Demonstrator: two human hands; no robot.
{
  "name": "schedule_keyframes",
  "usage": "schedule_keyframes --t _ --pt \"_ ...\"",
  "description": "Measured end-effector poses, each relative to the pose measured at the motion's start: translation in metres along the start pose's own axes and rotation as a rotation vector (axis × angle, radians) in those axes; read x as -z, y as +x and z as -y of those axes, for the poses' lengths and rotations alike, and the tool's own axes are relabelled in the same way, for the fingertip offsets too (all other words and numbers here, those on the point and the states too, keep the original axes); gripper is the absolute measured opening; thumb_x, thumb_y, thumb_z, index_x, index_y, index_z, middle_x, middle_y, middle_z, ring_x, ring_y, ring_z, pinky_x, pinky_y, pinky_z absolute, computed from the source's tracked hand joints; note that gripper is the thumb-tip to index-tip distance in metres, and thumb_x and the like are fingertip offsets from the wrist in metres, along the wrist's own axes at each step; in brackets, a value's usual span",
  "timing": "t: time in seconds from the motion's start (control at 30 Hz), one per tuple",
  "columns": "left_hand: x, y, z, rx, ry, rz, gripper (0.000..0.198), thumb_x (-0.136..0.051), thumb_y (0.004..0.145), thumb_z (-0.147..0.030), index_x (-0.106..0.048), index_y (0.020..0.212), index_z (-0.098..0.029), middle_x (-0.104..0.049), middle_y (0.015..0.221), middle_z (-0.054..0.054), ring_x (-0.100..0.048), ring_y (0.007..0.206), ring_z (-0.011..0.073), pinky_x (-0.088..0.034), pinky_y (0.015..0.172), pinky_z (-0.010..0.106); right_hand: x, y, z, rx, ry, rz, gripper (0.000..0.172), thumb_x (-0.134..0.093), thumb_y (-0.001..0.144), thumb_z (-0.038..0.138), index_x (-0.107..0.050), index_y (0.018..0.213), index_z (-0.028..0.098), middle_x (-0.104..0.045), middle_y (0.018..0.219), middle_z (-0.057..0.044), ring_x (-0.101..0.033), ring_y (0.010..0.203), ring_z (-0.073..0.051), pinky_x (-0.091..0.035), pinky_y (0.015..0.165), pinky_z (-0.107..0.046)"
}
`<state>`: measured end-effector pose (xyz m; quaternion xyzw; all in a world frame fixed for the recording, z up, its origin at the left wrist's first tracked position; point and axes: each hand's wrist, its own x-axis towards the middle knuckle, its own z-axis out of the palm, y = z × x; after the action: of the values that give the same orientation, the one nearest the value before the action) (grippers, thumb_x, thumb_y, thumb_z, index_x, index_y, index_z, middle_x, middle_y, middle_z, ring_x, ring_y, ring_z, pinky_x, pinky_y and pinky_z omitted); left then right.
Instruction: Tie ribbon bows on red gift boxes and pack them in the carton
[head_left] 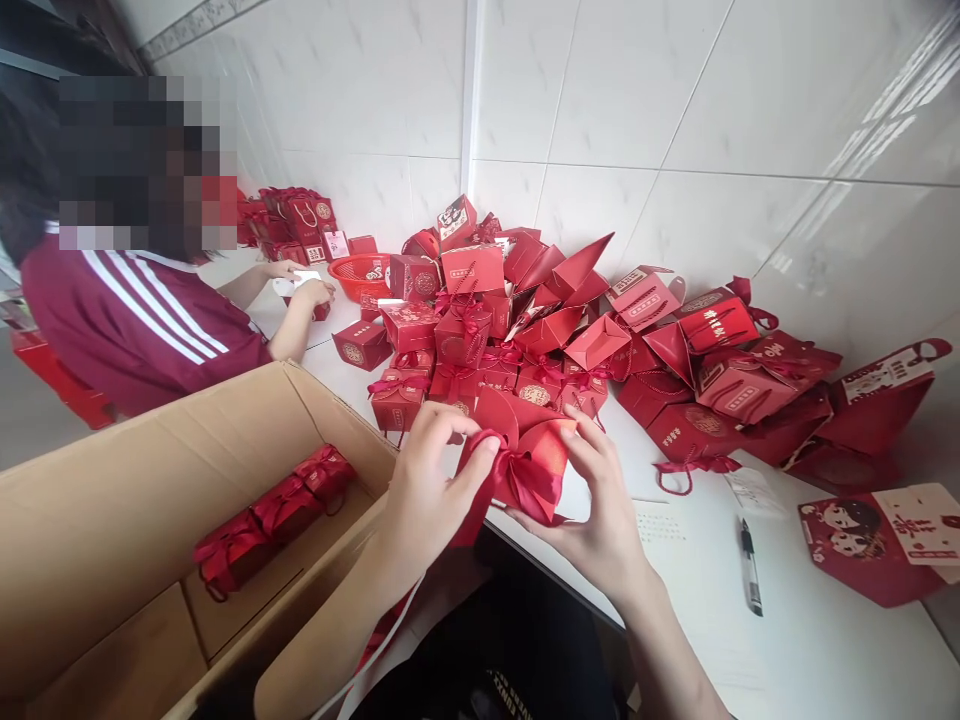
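Observation:
Between my two hands, above the table's near edge, is a small red gift box [551, 450] with a shiny red ribbon bow [523, 476] on its near side. My left hand [442, 480] pinches the ribbon at the left of the bow between thumb and fingertips. Around the box's right side curl the fingers of my right hand [600, 490], with the thumb under its lower edge. Just beyond my hands stand several red boxes [399, 403] with ribbons, at the front of a large heap of red gift boxes [472, 268].
At my left a big cardboard carton [202, 420] holds a row of beribboned red boxes [289, 505]. A co-worker [142, 310] sits beyond it, handling a box near a red basket [360, 275]. A pen [750, 567] and flat red cards [847, 550] lie on the white table [697, 620].

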<state>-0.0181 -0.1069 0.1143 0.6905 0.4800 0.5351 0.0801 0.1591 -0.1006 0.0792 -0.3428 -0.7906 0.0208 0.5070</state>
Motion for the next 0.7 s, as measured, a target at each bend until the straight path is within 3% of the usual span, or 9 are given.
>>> schedule_keyframes --t 0.17,0.27,0.7 --pt "-0.01 -0.015 -0.004 -0.432 -0.035 -0.167 0.02 -0.06 0.077 -0.002 -0.056 0.088 -0.018 -0.057 0.078 0.001 -0.054 0.073 0.0126 -0.048 0.07 0.03 0.001 -0.003 -0.001 -0.067 0.135 0.002 0.079 -0.073 0.074 0.025 -0.028 0.139 0.03 -0.031 0.141 -0.014 -0.032 0.133 -0.032 -0.044 0.098 -0.054" --pt "-0.013 -0.019 -0.007 -0.589 0.025 -0.228 0.021 -0.062 0.073 0.001 -0.059 0.085 -0.016 -0.059 0.076 0.001 -0.053 0.068 0.0124 -0.049 0.07 0.034 0.0 -0.006 -0.001 -0.085 0.195 -0.012 0.082 -0.074 0.072 0.023 -0.028 0.139 0.032 -0.03 0.141 -0.013 -0.029 0.134 -0.032 -0.045 0.097 -0.055" --pt "-0.009 -0.02 -0.017 -0.631 0.0 -0.239 0.017 -0.065 0.072 0.001 -0.063 0.082 -0.013 -0.06 0.078 0.002 -0.057 0.062 0.0087 -0.051 0.07 0.036 0.006 -0.009 0.003 -0.065 0.243 -0.073 0.089 -0.079 0.066 0.02 -0.029 0.139 0.032 -0.03 0.143 -0.012 -0.03 0.133 -0.035 -0.044 0.096 -0.057"
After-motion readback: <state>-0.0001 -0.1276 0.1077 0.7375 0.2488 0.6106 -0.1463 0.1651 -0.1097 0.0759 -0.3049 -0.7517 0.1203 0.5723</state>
